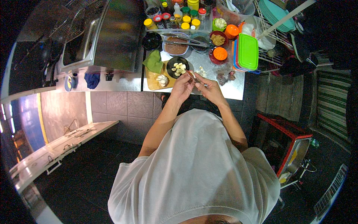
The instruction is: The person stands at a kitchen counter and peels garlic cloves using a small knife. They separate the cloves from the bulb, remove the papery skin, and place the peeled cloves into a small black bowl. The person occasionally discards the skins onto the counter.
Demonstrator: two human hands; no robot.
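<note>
My right hand (pixel 210 89) grips what looks like a small knife (pixel 192 75), its blade slanting up and left. My left hand (pixel 183 86) is curled close against it, fingertips bent inward. A pale bit of garlic (pixel 192 72) shows between the fingertips; which hand pinches it is hidden. Just beyond my left hand, a dark bowl (pixel 169 73) holds several peeled garlic cloves (pixel 179 67). On the wooden cutting board (pixel 151 81) lies a whole garlic bulb (pixel 162 80), with a green cloth (pixel 153 62) behind it. White peel scraps (pixel 202 71) lie beyond my right hand.
Small reddish bulbs (pixel 231 75) lie in a plastic bag to the right. Metal tongs (pixel 186 41) rest across a tub of brown paste (pixel 176 48). Stacked colored lids (pixel 248 51), an orange-filled bowl (pixel 219 54) and seasoning bottles (pixel 179 14) crowd the back. A steel appliance (pixel 117 42) stands left.
</note>
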